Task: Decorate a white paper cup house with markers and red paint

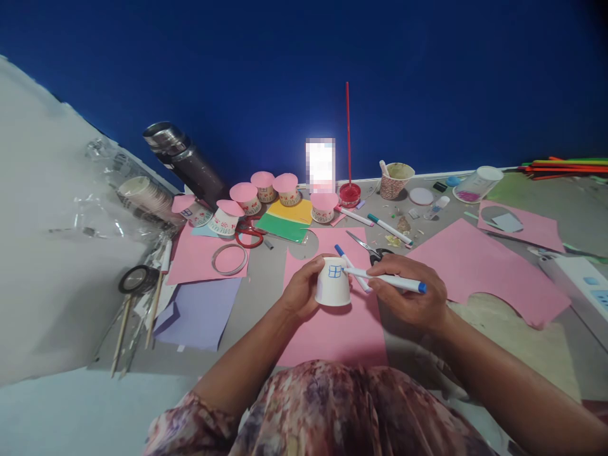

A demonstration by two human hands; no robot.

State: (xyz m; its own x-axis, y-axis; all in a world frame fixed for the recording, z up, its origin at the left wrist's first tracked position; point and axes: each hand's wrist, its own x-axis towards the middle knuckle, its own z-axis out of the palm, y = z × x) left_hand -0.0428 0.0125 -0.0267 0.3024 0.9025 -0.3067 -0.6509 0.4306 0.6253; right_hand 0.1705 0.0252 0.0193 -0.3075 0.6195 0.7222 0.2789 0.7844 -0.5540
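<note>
My left hand (303, 289) grips a white paper cup (333, 292) turned upside down, its wider rim toward me. A blue window with panes is drawn on the cup's side. In my right hand (412, 292) is a white marker with a blue end (398, 280), its tip touching or very near the right edge of the drawn window. Just behind the cup, a blue marker cap (338, 250) shows on another pen lying on pink paper (332, 342). Black-handled scissors (365, 244) lie beyond my right fingers.
Several decorated cups with pink paper tops (244, 197) stand at the back left, near a dark flask (194, 168). Red-handled scissors (249, 237) and a tape ring (229, 259) lie left. A patterned cup (396, 183) and large pink sheet (479, 266) are right.
</note>
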